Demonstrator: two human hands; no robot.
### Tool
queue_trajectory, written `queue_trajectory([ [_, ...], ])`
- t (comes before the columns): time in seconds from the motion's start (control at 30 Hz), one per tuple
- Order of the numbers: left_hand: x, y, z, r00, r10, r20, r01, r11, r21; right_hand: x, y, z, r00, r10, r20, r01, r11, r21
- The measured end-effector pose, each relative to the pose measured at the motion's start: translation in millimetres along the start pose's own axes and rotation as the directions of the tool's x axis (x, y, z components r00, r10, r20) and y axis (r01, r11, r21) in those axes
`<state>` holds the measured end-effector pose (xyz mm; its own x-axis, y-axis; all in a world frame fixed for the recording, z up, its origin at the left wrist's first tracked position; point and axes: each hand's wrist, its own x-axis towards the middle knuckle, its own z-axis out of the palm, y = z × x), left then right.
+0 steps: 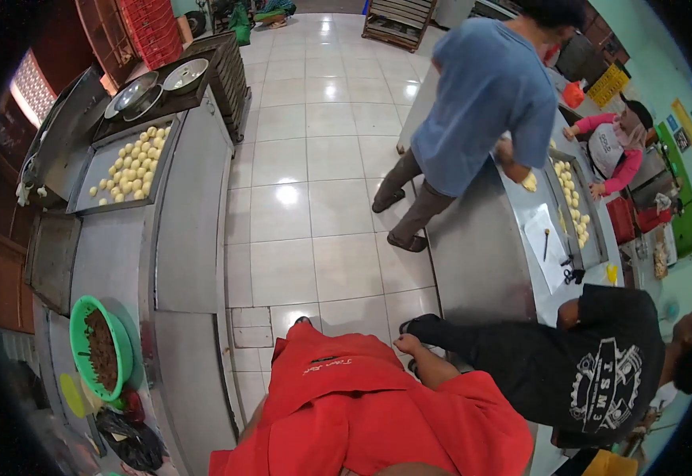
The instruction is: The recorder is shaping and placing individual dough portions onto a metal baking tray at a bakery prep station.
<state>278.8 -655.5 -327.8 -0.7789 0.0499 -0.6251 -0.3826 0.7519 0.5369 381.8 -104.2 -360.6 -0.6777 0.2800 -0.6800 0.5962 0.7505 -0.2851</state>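
Note:
My right hand [406, 343] hangs beside my red apron [338, 365], its fingers curled in and no object showing in them. It is nearest to the dark trouser leg of a person in a black shirt [599, 365] on my right, apart from the worktables. My left hand is hidden; only a sliver of that arm shows beside the apron. To my left, a green basin [128, 341] with a brown crumbly mass [101, 349] stands on a steel counter [112, 258]. Farther along that counter, a metal tray [128, 205] carries several pale dough balls [133, 166].
A person in a blue shirt [481, 103] handles dough at the right steel table [473, 262], near another tray of dough balls [572, 202]. Scissors [573, 275] and white paper [538, 246] lie there. Across it stands a person in pink sleeves [619, 147]. A tiled floor [306, 206] separates the counters.

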Motion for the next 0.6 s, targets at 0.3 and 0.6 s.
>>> queue_trajectory([
  [0.3,142.5,3.7,-90.7,0.946,-0.314,-0.077,0.166,0.676,-0.718,37.5,-121.1,-64.0,0.991,0.040,0.126,-0.060,0.985,0.160],
  [0.6,214.6,141.1,-112.8,0.996,-0.037,-0.081,0.007,0.941,-0.338,138.6,-132.2,-98.3,0.976,0.092,0.197,-0.166,0.901,0.401],
])
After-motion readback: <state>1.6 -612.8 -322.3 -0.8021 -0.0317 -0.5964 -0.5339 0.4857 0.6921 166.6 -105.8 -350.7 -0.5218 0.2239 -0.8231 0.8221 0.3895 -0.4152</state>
